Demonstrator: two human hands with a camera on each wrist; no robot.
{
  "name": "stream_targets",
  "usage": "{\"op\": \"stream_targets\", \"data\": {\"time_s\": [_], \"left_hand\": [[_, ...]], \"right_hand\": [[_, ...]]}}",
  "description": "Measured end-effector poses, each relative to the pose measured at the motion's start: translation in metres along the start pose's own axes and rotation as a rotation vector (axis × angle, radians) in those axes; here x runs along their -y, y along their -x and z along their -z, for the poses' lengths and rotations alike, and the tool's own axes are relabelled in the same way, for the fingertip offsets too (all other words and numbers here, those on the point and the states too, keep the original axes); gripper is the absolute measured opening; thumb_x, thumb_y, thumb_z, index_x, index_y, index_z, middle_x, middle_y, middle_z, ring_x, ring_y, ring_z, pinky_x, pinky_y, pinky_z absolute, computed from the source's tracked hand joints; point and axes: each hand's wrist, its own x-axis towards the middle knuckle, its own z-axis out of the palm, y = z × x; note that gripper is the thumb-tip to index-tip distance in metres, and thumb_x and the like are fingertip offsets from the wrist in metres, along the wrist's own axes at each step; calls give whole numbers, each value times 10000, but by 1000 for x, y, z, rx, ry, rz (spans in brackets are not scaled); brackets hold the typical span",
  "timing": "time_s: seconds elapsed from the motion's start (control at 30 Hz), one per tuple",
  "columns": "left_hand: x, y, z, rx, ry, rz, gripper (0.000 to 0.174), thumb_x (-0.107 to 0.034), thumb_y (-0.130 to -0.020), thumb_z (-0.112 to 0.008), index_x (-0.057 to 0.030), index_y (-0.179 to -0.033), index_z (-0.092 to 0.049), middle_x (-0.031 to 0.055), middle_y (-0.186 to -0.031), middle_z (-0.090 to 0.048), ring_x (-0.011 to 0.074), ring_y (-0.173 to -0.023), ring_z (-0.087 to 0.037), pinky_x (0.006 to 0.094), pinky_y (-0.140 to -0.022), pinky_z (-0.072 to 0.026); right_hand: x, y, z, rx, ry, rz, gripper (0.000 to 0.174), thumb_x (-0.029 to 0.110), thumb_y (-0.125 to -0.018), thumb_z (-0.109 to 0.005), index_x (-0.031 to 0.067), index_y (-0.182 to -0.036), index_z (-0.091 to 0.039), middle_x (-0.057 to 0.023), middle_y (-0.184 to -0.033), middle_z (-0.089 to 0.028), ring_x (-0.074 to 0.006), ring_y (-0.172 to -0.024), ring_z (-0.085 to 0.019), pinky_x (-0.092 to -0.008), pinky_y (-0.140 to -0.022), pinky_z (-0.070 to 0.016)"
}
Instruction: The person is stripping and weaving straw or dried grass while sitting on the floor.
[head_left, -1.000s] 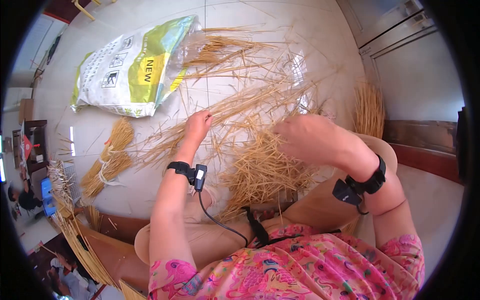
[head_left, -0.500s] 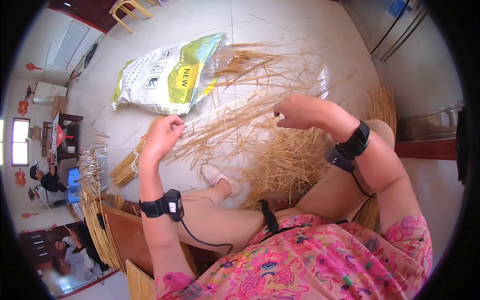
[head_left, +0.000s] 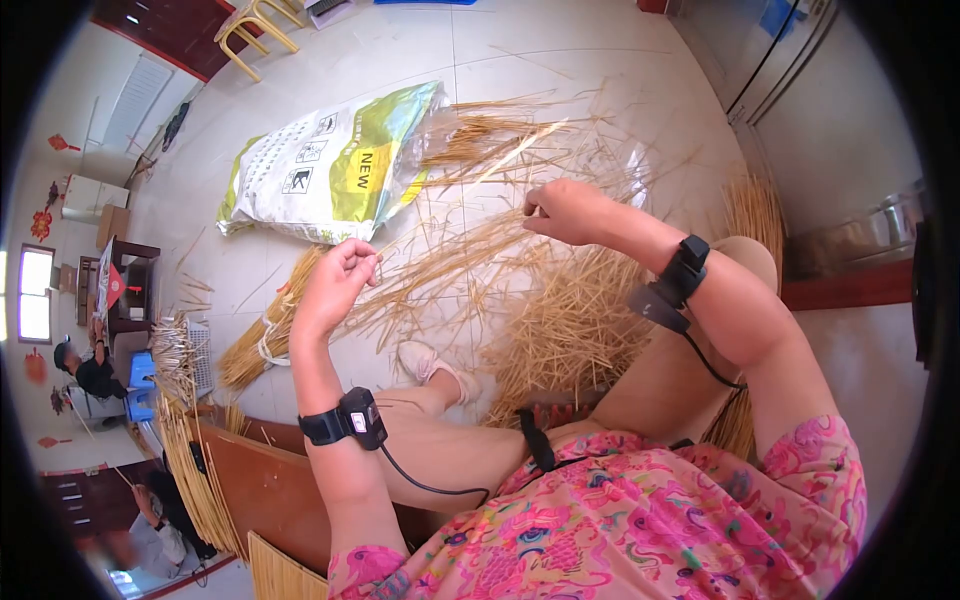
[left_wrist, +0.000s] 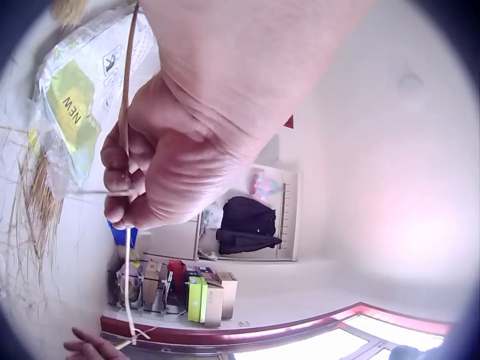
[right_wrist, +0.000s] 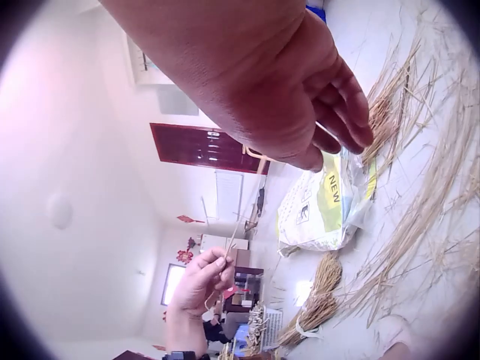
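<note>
My left hand (head_left: 348, 268) is raised over the floor and pinches one long pale straw (left_wrist: 129, 262) between thumb and curled fingers (left_wrist: 124, 176). The straw runs on towards my right hand (head_left: 548, 206), whose fingertips pinch its other end (right_wrist: 330, 142). In the right wrist view the left hand (right_wrist: 204, 279) shows far off with the thin straw (right_wrist: 241, 221) rising from it. Beneath both hands lies a loose heap of golden straw (head_left: 570, 320), spread across the tiled floor in front of my knees.
A white and green sack (head_left: 330, 165) marked NEW lies at the back with straw spilling from its mouth. A tied straw bundle (head_left: 262, 328) lies to the left, my shoe (head_left: 430, 362) beside it. More straw (head_left: 195, 465) and a wooden board (head_left: 265, 480) at lower left; another person (head_left: 85, 372) sits far left.
Both hands have lifted off the straw heap. The left hand drew back to the left with one straw, and the right hand rose holding its other end.
</note>
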Motion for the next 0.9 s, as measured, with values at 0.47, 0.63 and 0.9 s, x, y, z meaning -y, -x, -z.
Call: {"op": "stream_targets", "data": {"time_s": [0.47, 0.63, 0.9], "left_hand": [[2, -22, -99, 254, 671, 42, 274, -200, -924, -533, 13, -1087, -587, 89, -925, -656, 91, -772, -601, 218, -680, -455], [-2, -20, -99, 313, 643, 53, 284, -213, -928, -529, 12, -1093, -584, 63, -928, -646, 56, -665, -527, 186, -596, -410], [-19, -8, -106, 301, 634, 84, 163, -148, -867, -625, -18, -965, -621, 37, -825, -642, 20, -582, -457, 157, -514, -352]], "right_hand": [[32, 4, -7, -135, -1172, -79, 230, 219, -945, -502, 6, -913, -583, -49, -772, -620, -84, -630, -559, -224, -554, -458], [22, 8, 9, -190, -1169, -77, 267, 250, -965, -454, 26, -881, -573, -26, -721, -586, -80, -593, -523, -223, -541, -424], [16, 14, 16, -308, -1133, -89, 250, 268, -963, -467, 52, -890, -570, 0, -724, -551, -72, -607, -500, -208, -575, -418]]}}
